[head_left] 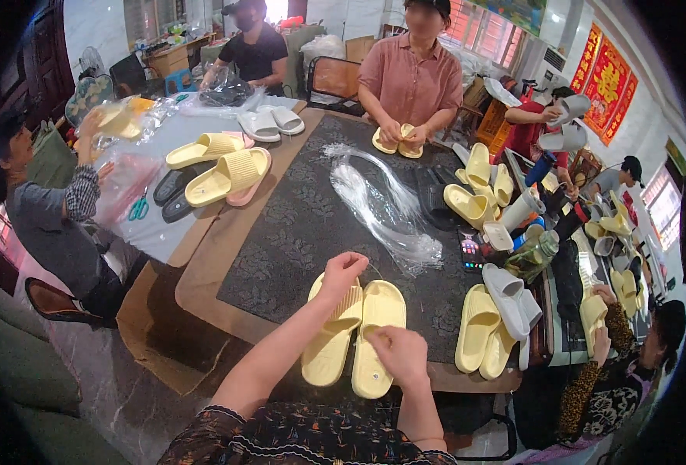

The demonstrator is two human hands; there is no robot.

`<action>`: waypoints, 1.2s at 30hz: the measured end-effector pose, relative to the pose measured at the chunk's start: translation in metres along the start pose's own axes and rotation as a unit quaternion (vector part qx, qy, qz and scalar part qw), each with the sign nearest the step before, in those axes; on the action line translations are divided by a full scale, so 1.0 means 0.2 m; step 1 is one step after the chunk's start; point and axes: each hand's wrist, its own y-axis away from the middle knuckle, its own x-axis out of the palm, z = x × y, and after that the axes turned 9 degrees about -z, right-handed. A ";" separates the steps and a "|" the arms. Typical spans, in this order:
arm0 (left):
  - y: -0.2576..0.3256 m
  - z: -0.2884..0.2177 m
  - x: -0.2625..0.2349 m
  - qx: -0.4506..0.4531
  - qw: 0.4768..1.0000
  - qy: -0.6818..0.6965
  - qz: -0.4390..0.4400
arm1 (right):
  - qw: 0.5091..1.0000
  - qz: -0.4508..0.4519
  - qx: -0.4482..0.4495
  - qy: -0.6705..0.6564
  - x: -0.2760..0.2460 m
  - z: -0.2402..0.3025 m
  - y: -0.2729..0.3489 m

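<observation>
A pair of pale yellow slippers (pixel 379 310) lies side by side at the near table edge, toes pointing away from me. My left hand (pixel 343 275) is closed in a pinch above the left slipper's ribbed strap, and a faint clear plastic strand shows by its fingertips. Over the right slipper's footbed, my right hand (pixel 401 355) is also closed, thumb and finger together; whatever it pinches is too small to make out. Beyond the slippers, a bundle of clear plastic strands (pixel 374 209) spreads over the dark patterned table mat (pixel 281 232).
Yellow slippers (pixel 478 329) and grey slippers (pixel 509 298) are stacked at my right, near a phone (pixel 471 252) and a green jar (pixel 535 254). More yellow slippers (pixel 230 177) lie on the left table. Across from me a person (pixel 411 70) handles another pair; several others work around.
</observation>
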 end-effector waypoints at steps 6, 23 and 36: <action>0.01 0.00 0.02 -0.011 1.000 0.006 -0.001 | 0.993 0.092 0.009 0.073 0.15 0.01 -0.08; -0.43 -0.23 -0.47 0.256 0.896 -0.284 -0.226 | 0.997 -0.052 0.038 -0.038 0.44 -0.17 -0.16; -1.05 -0.43 -1.31 0.103 0.842 -0.472 -0.242 | 0.997 -0.066 0.024 -0.035 0.47 -0.19 -0.16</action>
